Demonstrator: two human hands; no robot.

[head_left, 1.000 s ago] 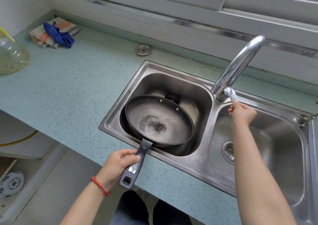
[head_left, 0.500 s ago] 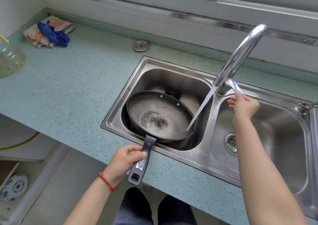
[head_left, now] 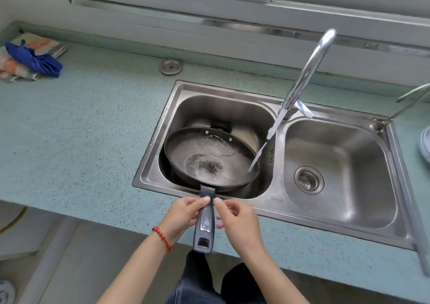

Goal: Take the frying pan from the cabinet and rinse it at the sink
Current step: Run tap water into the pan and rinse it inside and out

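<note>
At the far left of the bench [head_left: 76,122] lies a blue cloth [head_left: 35,60] on a folded towel [head_left: 14,67], well apart from the work; further along, a small metal cap [head_left: 171,66] sits near the back edge; then comes the double sink [head_left: 278,201], and in its left basin the frying pan [head_left: 210,157] rests tilted on the rim, its handle [head_left: 204,224] reaching out over the bench edge toward the person; the left hand [head_left: 180,216] has its grip closed around that handle, thumb on top; the right hand [head_left: 238,221] is just beside the handle with fingers loosely curled, its grip not yet closed on anything; from the tap [head_left: 307,71] a thin stream of water [head_left: 263,145] falls onto the pan's right edge and pools over the worn centre; the rinsing step seems under way; next, I judge, both hands should take the handle and tilt or swirl the pan, keeping it low so water stays inside the basin.
</note>
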